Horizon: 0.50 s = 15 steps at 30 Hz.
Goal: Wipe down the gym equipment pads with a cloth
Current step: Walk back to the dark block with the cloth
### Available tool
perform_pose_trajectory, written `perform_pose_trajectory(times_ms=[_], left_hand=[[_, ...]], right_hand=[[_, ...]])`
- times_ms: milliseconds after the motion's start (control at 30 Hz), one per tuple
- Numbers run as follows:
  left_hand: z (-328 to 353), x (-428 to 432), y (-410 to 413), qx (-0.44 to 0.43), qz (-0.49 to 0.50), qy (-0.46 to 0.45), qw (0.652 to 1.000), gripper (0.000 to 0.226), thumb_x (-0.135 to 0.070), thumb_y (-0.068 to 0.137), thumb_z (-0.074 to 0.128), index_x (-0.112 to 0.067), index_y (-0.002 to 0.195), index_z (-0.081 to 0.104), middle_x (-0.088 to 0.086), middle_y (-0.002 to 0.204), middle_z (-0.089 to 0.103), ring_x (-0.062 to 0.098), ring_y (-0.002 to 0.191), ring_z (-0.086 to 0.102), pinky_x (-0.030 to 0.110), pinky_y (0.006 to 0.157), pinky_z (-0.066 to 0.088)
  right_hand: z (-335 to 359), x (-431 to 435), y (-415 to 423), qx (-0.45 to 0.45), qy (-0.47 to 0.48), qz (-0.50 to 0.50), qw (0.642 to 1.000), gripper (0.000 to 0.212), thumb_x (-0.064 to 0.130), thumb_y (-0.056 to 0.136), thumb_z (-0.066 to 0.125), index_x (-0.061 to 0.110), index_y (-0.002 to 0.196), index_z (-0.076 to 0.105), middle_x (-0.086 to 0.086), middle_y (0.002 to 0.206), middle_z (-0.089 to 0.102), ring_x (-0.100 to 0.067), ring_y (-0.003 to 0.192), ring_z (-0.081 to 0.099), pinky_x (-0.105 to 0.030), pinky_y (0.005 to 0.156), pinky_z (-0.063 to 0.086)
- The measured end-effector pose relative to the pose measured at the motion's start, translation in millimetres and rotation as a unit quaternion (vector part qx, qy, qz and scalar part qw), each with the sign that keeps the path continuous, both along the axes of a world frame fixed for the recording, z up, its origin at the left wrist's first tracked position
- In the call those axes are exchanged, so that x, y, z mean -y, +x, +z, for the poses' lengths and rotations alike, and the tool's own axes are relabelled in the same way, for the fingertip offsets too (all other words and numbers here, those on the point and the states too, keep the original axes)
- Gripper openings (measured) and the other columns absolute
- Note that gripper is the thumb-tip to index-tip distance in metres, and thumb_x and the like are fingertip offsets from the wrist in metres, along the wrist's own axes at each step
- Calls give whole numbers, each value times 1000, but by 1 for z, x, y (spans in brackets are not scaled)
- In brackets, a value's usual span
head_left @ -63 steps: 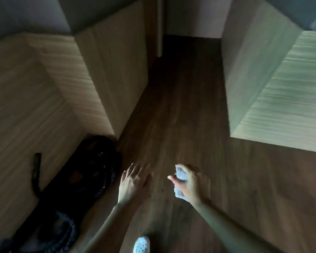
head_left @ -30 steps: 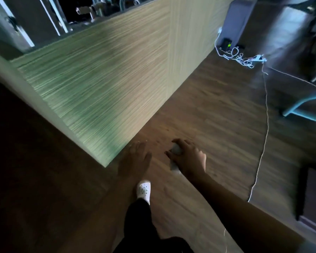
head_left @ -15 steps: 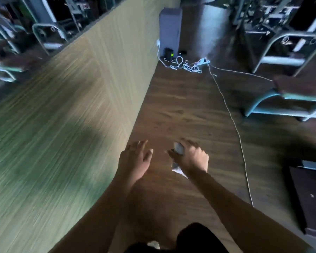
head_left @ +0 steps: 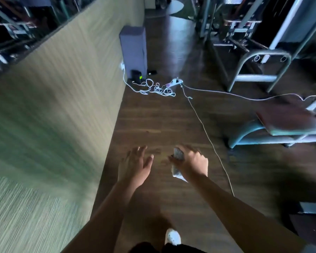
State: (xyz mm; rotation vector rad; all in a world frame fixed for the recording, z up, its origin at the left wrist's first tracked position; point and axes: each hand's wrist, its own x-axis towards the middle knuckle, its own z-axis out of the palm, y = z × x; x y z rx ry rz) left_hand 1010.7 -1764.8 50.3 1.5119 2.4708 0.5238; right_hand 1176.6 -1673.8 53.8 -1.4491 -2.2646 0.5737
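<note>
My right hand [head_left: 192,163] grips a small pale cloth [head_left: 177,173] that sticks out above and below the fist. My left hand [head_left: 134,165] hangs beside it with fingers spread and holds nothing. Both are held out over the dark wooden floor [head_left: 153,125]. To the right stands a bench with a brown pad [head_left: 288,118] on a teal frame, well apart from both hands. Further back on the right is a grey metal machine frame [head_left: 259,70].
A long wood-grain wall [head_left: 62,99] runs along the left. A grey upright unit [head_left: 134,52] stands against it, with a tangle of white cables [head_left: 155,89] and one cord [head_left: 208,137] trailing across the floor. A dark box [head_left: 310,225] lies lower right. My white shoe [head_left: 172,237] shows below.
The view has swung from a corner between wooden cabinets to a walkway along the wall, and the bench and machines have come nearer. The right hand has kept hold of the cloth throughout.
</note>
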Motion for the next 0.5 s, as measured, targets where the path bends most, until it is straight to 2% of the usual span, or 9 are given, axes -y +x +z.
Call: perform_pose_trajectory(times_ms=[133, 267, 367, 500], left_hand=[[-8, -110, -46, 12, 1, 1, 1000, 65, -57, 84, 30, -14, 124, 58, 12, 119, 64, 36, 104, 59, 48, 89, 50], [-10, -225, -97, -23, -15, -22, 999, 68, -59, 85, 23, -19, 132, 51, 9, 131, 57, 31, 115, 55, 43, 96, 46], [-15, -328, -143, -20, -31, -37, 999, 53, -51, 94, 38, -23, 139, 43, 5, 141, 48, 28, 126, 47, 42, 102, 38], [-6, -465, -201, -30, -72, -32, 996, 52, -50, 94, 39, -25, 140, 41, 3, 142, 46, 25, 129, 43, 40, 104, 38]], right_hand=[[2, -109, -47, 2, -5, 1, 1000, 45, 64, 71, 68, 40, 108, 62, 11, 108, 67, -20, 102, 59, -30, 73, 46], [-8, -225, -98, -11, 16, -12, 1000, 45, 63, 69, 70, 40, 107, 64, 11, 105, 68, -21, 99, 62, -30, 73, 47], [-17, -321, -138, -18, 40, -45, 998, 41, 62, 67, 73, 37, 98, 67, 8, 96, 71, -23, 92, 64, -31, 69, 48], [-9, -443, -188, -4, 47, -80, 996, 41, 66, 67, 69, 36, 94, 66, 9, 94, 70, -22, 91, 64, -30, 65, 46]])
